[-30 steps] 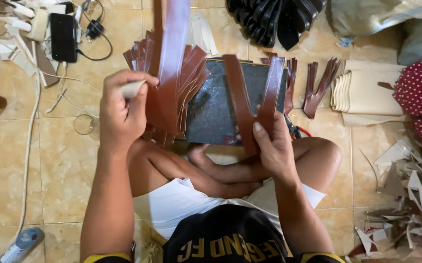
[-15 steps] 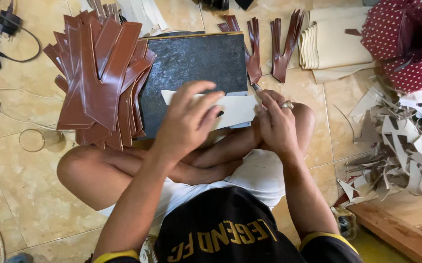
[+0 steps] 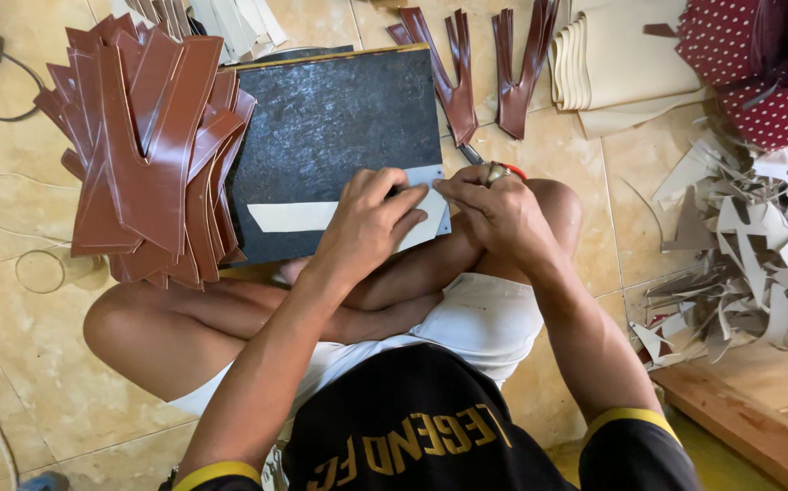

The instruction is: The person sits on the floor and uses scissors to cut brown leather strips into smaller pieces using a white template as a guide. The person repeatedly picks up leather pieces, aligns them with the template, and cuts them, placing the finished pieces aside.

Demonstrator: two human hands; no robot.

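Your left hand [image 3: 366, 223] lies flat at the frame's centre, fingers spread and pressing down on a pale strip [image 3: 298, 216]; it grips nothing. The strip's long axis runs left to right across the dark board [image 3: 335, 118], reaching leftward from under your fingers. Your right hand [image 3: 494, 205], just beside it, pinches the strip's right end. Brown leather cutouts [image 3: 144, 155] are stacked at upper left.

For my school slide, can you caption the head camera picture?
Both hands, left hand and right hand, press a pale strip onto a black board.
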